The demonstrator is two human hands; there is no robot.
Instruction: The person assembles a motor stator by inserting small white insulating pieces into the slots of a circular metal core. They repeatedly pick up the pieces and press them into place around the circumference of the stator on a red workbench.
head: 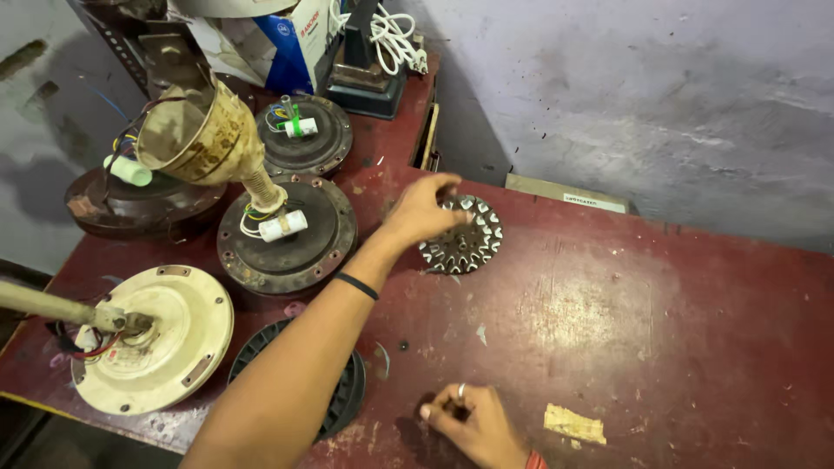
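My left hand reaches across the worn red table and grips the upper left edge of a round metal core with silvery teeth around its rim, which lies flat on the table. A black band circles that forearm. My right hand, with a ring on one finger, rests near the table's front edge with its fingers curled under. Nothing shows in it.
Ceiling fan motors crowd the left: a cream one on a rod and three brown ones. A rusty cup cover hangs above. A black ribbed disc lies under my arm. A cardboard box, white cable, grey wall behind.
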